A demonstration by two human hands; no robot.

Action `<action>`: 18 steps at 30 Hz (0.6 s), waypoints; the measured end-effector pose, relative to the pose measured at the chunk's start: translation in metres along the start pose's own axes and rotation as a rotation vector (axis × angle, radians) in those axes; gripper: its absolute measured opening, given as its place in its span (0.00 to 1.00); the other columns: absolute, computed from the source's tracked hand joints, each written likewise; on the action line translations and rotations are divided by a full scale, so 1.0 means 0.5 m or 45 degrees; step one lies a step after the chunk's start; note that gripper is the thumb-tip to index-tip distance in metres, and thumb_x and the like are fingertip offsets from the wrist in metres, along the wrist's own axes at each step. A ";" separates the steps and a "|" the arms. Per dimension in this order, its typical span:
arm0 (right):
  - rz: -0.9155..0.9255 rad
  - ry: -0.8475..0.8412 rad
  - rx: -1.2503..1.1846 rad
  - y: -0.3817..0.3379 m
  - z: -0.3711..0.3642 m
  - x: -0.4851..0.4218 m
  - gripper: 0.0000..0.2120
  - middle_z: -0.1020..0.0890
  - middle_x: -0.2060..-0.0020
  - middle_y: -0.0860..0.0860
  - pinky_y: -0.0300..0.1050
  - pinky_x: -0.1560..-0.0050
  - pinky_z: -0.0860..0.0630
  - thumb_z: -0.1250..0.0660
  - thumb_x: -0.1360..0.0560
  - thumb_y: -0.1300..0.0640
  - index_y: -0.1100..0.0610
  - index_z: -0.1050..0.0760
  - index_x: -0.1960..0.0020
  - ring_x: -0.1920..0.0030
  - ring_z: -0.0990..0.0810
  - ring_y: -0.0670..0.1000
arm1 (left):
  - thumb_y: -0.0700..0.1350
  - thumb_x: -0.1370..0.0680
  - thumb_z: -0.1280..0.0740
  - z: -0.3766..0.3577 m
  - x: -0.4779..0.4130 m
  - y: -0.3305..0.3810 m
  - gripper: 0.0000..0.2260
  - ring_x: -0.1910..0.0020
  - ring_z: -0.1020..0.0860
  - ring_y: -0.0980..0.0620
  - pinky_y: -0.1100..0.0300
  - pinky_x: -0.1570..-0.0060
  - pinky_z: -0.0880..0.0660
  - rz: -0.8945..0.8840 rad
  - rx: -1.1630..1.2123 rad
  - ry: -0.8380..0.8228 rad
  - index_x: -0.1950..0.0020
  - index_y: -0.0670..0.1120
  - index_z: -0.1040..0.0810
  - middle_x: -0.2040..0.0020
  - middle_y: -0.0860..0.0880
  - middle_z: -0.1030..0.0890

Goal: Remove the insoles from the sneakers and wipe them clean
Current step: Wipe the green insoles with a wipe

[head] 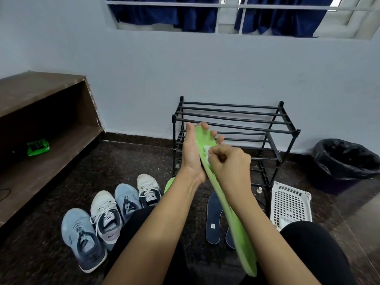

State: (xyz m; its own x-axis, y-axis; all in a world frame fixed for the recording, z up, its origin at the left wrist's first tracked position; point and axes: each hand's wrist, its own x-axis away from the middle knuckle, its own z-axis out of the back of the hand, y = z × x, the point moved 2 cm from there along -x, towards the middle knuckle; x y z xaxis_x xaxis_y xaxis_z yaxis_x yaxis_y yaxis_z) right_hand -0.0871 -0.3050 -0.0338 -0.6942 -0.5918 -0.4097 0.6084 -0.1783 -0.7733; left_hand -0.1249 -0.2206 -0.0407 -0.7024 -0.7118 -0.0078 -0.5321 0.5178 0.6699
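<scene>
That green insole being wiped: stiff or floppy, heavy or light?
Probably bendy yet springy: the green insole looks thin and bows slightly, yet keeps its line though the left hand grips only its far end. Likely light: one hand carries it while the right hand presses a white wipe on it.

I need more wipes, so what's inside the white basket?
One small white item lies in the white basket, at its near end; the knee hides part of it.
</scene>
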 end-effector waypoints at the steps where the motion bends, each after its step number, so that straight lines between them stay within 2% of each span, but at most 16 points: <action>1: -0.024 -0.047 -0.037 0.002 0.001 0.006 0.07 0.18 0.66 0.49 0.26 0.61 0.30 0.32 0.29 0.66 0.58 0.16 0.56 0.65 0.21 0.44 | 0.65 0.19 0.48 0.002 -0.003 0.003 0.23 0.61 0.25 0.49 0.55 0.57 0.28 -0.006 0.012 0.007 0.57 0.47 0.28 0.62 0.48 0.27; 4: -0.091 -0.111 -0.144 0.008 0.007 0.010 0.07 0.20 0.70 0.46 0.25 0.66 0.31 0.31 0.29 0.66 0.57 0.17 0.58 0.69 0.23 0.41 | 0.65 0.20 0.48 0.001 -0.007 0.006 0.23 0.59 0.23 0.48 0.54 0.55 0.27 -0.007 0.017 0.000 0.57 0.48 0.28 0.62 0.48 0.26; 9: -0.022 0.025 -0.096 0.015 -0.002 0.005 0.08 0.19 0.69 0.48 0.24 0.64 0.32 0.32 0.30 0.67 0.57 0.17 0.59 0.68 0.23 0.42 | 0.63 0.19 0.47 -0.003 -0.004 -0.005 0.22 0.58 0.23 0.48 0.54 0.55 0.29 -0.042 -0.073 -0.042 0.56 0.47 0.26 0.59 0.46 0.26; 12: 0.076 0.120 -0.087 0.012 -0.008 0.000 0.08 0.16 0.65 0.50 0.24 0.61 0.32 0.32 0.30 0.67 0.57 0.16 0.57 0.66 0.21 0.45 | 0.63 0.20 0.45 -0.002 0.002 0.000 0.22 0.57 0.23 0.48 0.55 0.55 0.28 -0.029 -0.087 -0.076 0.55 0.47 0.25 0.59 0.46 0.24; 16: 0.168 0.293 0.003 0.004 -0.006 -0.015 0.07 0.15 0.62 0.53 0.36 0.58 0.28 0.31 0.29 0.67 0.58 0.16 0.55 0.63 0.19 0.52 | 0.60 0.18 0.49 -0.011 0.016 -0.014 0.21 0.61 0.25 0.50 0.56 0.56 0.27 0.012 -0.129 -0.080 0.54 0.46 0.27 0.59 0.46 0.24; 18: 0.142 0.288 0.002 0.002 -0.004 -0.017 0.07 0.15 0.60 0.53 0.36 0.58 0.27 0.31 0.29 0.66 0.58 0.16 0.55 0.63 0.19 0.51 | 0.61 0.18 0.49 -0.011 0.016 -0.017 0.21 0.62 0.25 0.50 0.56 0.57 0.27 0.018 -0.137 -0.071 0.55 0.46 0.27 0.60 0.47 0.24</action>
State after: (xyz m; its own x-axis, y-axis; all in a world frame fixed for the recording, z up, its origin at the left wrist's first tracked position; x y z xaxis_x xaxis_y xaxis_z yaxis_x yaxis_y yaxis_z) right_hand -0.0815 -0.2988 -0.0320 -0.6911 -0.4171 -0.5903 0.6865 -0.1230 -0.7167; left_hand -0.1237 -0.2332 -0.0424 -0.7361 -0.6758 -0.0369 -0.4704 0.4716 0.7458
